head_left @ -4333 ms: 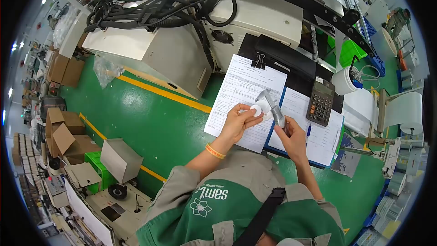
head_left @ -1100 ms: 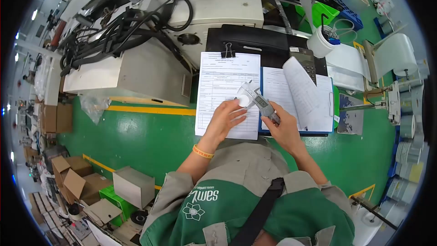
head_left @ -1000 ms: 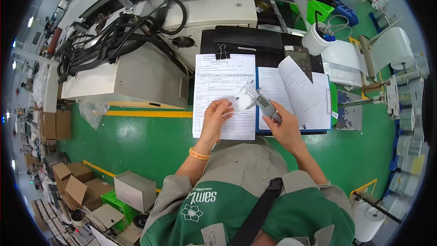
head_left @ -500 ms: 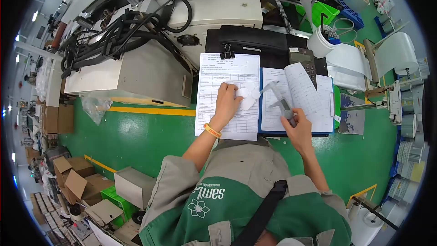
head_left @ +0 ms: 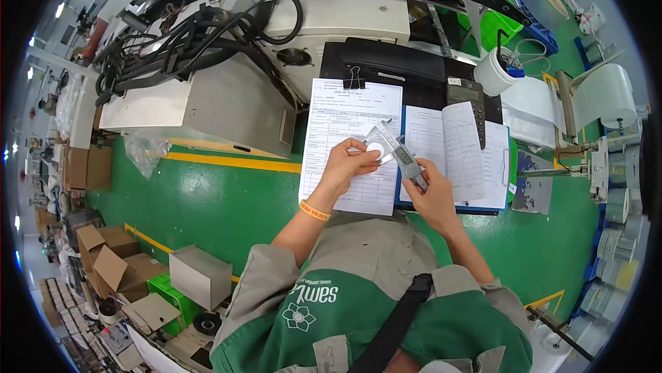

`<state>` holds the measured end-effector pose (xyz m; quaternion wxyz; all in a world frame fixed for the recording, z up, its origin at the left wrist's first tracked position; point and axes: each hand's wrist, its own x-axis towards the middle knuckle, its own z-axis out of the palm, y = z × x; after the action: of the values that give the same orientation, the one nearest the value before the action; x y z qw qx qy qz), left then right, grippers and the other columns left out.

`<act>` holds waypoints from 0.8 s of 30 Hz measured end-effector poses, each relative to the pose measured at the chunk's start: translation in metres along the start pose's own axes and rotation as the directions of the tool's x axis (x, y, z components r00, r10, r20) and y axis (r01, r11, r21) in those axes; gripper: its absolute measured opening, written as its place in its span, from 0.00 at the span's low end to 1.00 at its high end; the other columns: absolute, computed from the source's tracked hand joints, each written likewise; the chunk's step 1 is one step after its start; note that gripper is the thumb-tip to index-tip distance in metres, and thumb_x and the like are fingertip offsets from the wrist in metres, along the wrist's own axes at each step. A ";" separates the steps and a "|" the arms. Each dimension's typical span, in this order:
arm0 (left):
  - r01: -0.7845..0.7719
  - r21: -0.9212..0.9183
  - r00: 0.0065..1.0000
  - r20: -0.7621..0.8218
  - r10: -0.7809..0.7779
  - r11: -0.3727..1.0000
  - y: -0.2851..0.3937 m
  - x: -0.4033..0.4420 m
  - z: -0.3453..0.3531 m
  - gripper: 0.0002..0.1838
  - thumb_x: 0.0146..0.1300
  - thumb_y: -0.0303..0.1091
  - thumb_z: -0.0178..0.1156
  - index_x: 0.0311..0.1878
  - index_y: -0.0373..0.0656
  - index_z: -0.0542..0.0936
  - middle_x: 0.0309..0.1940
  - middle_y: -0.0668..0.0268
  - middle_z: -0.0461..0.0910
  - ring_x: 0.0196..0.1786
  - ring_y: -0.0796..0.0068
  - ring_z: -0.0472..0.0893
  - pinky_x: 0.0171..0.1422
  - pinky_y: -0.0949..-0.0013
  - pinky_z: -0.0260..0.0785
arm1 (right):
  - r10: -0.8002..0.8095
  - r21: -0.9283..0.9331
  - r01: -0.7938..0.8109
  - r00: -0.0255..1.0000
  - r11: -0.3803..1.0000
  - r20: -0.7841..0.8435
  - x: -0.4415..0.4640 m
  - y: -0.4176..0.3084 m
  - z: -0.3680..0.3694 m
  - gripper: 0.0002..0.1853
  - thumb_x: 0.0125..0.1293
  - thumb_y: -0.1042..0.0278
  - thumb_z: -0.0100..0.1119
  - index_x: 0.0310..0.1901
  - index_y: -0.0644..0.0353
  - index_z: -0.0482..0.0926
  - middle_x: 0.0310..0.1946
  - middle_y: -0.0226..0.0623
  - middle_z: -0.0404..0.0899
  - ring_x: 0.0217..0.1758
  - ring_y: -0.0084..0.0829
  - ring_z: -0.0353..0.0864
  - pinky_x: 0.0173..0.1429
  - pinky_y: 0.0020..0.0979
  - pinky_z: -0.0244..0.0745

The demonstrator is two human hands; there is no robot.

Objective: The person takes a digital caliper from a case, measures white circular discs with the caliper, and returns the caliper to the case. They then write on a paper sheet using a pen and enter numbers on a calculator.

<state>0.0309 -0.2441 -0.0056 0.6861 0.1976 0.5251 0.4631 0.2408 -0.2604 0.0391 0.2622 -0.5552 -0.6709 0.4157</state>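
Note:
My left hand pinches a small white round disc between thumb and fingers, above the printed form. In my right hand is a digital caliper, its jaws pointing up and left. The disc sits right at the caliper jaws; I cannot tell whether they touch its edges. Figures on the caliper's display are too small to read. A black binder clip holds the form at its top edge. Right of it lies a blue clipboard with handwritten sheets, one page curling up.
A calculator lies beyond the clipboard, near a white cup holding tools. A black case sits behind the form. Machine housing with black cables stands to the left. White rolls are at the right.
My left hand has lifted a white disc from the loose group on the form. My right hand has brought the caliper left, up to the disc. The curled page has settled lower.

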 end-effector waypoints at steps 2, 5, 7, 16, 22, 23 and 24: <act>-0.020 -0.003 1.000 0.009 0.020 1.000 -0.002 -0.001 0.001 0.12 0.56 0.24 0.68 0.37 0.41 0.72 0.35 0.55 0.82 0.37 0.66 0.85 0.41 0.70 0.83 | 0.008 0.014 -0.009 1.000 1.000 0.016 0.001 -0.005 -0.001 0.20 0.59 0.71 0.63 0.53 0.65 0.72 0.25 0.41 0.79 0.22 0.26 0.76 0.30 0.28 0.71; -0.043 -0.012 0.999 0.020 0.043 0.999 0.001 -0.002 0.002 0.13 0.55 0.24 0.69 0.37 0.38 0.71 0.33 0.53 0.81 0.35 0.66 0.85 0.38 0.72 0.82 | -0.017 -0.017 0.017 1.000 1.000 0.007 0.001 -0.005 -0.002 0.20 0.60 0.71 0.63 0.53 0.66 0.72 0.26 0.43 0.79 0.23 0.28 0.76 0.30 0.29 0.71; -0.038 0.001 0.999 0.027 0.038 0.999 0.001 -0.001 0.002 0.13 0.55 0.24 0.69 0.37 0.39 0.72 0.34 0.53 0.81 0.36 0.66 0.85 0.40 0.71 0.83 | -0.036 -0.023 0.036 0.999 0.999 -0.004 0.002 -0.004 -0.002 0.21 0.60 0.71 0.64 0.53 0.67 0.73 0.27 0.44 0.79 0.24 0.29 0.77 0.31 0.29 0.71; -0.021 -0.002 0.998 0.051 0.021 1.000 0.000 0.003 0.001 0.14 0.55 0.25 0.69 0.36 0.42 0.71 0.34 0.54 0.81 0.37 0.65 0.85 0.41 0.70 0.82 | -0.061 -0.049 0.060 0.998 0.997 -0.015 0.002 0.000 -0.005 0.23 0.61 0.68 0.64 0.56 0.68 0.73 0.39 0.47 0.82 0.32 0.33 0.81 0.35 0.30 0.75; -0.087 0.059 0.996 -0.004 0.088 0.994 0.006 -0.004 -0.001 0.18 0.63 0.39 0.64 0.49 0.37 0.73 0.40 0.60 0.80 0.45 0.68 0.82 0.52 0.65 0.76 | -0.030 -0.113 0.028 0.999 0.993 -0.014 0.000 -0.005 -0.012 0.24 0.60 0.67 0.65 0.57 0.67 0.73 0.37 0.46 0.81 0.30 0.33 0.79 0.35 0.29 0.74; -0.147 0.070 0.989 -0.023 0.149 0.987 0.001 0.003 -0.012 0.18 0.64 0.39 0.63 0.50 0.37 0.74 0.40 0.62 0.80 0.46 0.70 0.81 0.53 0.67 0.74 | -0.044 -0.152 0.041 0.999 0.988 -0.013 0.000 -0.004 -0.014 0.24 0.60 0.67 0.65 0.57 0.67 0.73 0.37 0.45 0.81 0.30 0.32 0.79 0.35 0.29 0.74; -0.201 0.134 0.978 -0.032 0.207 0.970 0.000 0.008 -0.023 0.16 0.65 0.37 0.62 0.49 0.38 0.75 0.40 0.66 0.80 0.46 0.74 0.80 0.51 0.72 0.71 | -0.094 -0.120 0.087 0.994 0.989 -0.060 0.000 -0.001 -0.013 0.24 0.59 0.67 0.66 0.56 0.67 0.74 0.33 0.42 0.80 0.28 0.28 0.76 0.33 0.28 0.72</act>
<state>0.0104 -0.2423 -0.0178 0.6082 0.2841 0.5467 0.5005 0.2509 -0.2572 0.0465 0.2696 -0.5519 -0.7098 0.3448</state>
